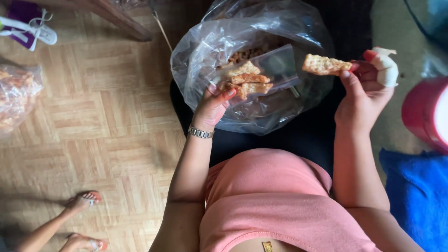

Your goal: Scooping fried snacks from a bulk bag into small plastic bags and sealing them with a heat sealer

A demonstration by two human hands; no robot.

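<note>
Head view: right hand (pixel 366 91) pinches a cracker (pixel 325 65), long axis level, right of the small bag (pixel 261 74) gripped by left hand (pixel 212 105).

Crackers: one in right hand (pixel 364 91), at (pixel 325 65); three stacked in small clear bag (pixel 270 70), at (pixel 247 79), held by left hand (pixel 212 105). Large clear plastic bags: two, one in lap (pixel 219 42), one at left edge (pixel 16 95). Another person's sandalled feet: two (pixel 84 201). One silver bracelet (pixel 200 133).
</note>
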